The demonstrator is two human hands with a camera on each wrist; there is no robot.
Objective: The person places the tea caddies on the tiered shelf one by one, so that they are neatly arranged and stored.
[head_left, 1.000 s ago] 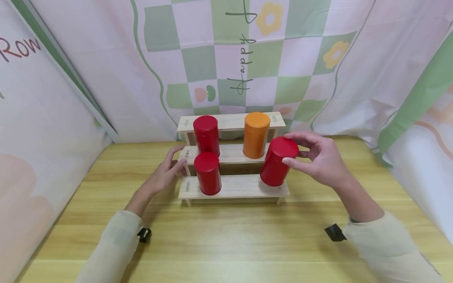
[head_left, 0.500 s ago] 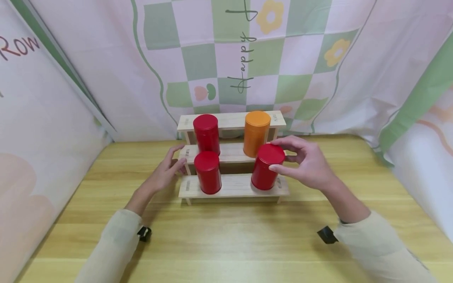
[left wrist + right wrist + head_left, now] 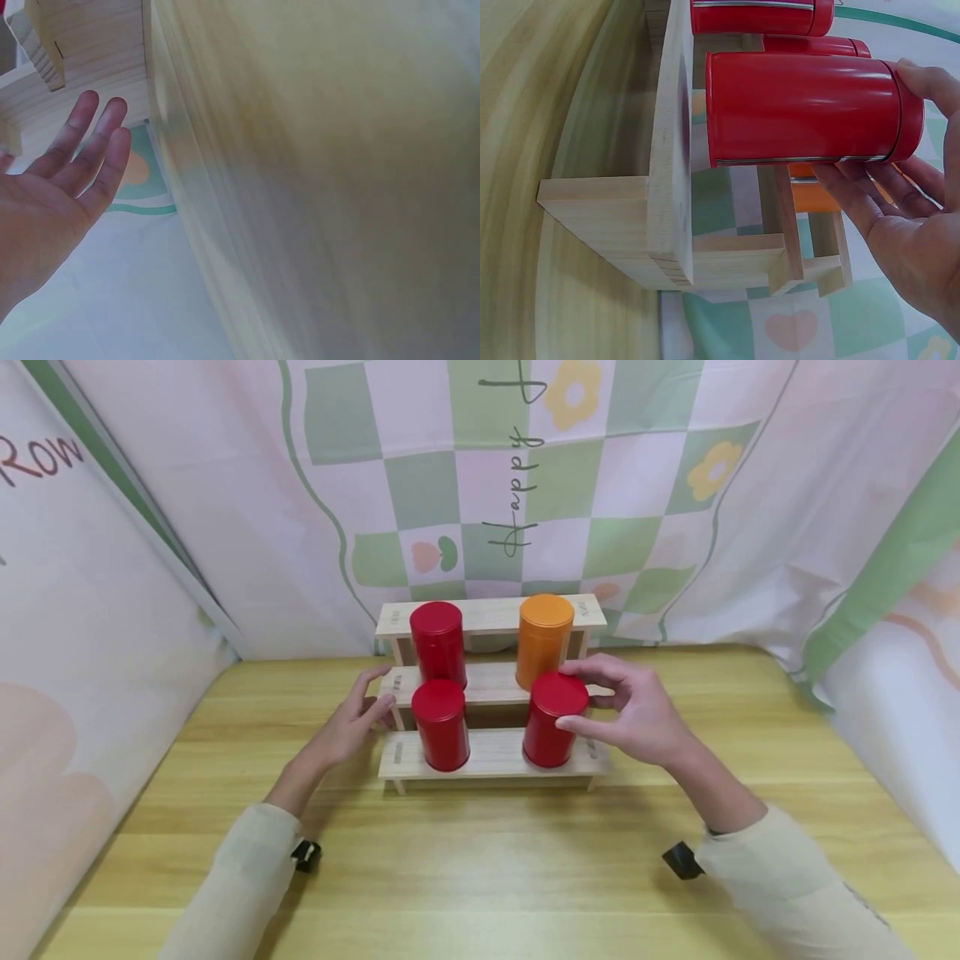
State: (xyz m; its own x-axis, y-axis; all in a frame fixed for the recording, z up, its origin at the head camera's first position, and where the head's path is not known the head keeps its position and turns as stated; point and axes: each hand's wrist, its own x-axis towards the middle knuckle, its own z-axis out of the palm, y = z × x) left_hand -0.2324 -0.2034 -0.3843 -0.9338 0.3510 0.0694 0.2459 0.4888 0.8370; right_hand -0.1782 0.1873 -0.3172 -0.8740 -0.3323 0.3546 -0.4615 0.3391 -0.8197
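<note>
My right hand (image 3: 628,714) grips a red lidded can (image 3: 551,731) near its lid, thumb in front and fingers behind. That can is over the right half of the lowest step of a three-step wooden rack (image 3: 495,750); whether its base touches the wood I cannot tell. Level with it on the left stands another red can (image 3: 442,735). One step up are a third red can (image 3: 437,639) and an orange can (image 3: 543,647). At the middle step's left end, my left hand (image 3: 347,727) holds the rack between thumb and index finger; its other fingers (image 3: 90,154) extend loosely.
The rack stands on a wood-grain table (image 3: 480,868), close to a checkered green-and-white cloth (image 3: 491,485) behind. Pale cloth walls (image 3: 97,610) rise at either side.
The right hand has brought its red can leftward and lower, from the right end of the lowest step to in front of the orange can. The left hand keeps its place.
</note>
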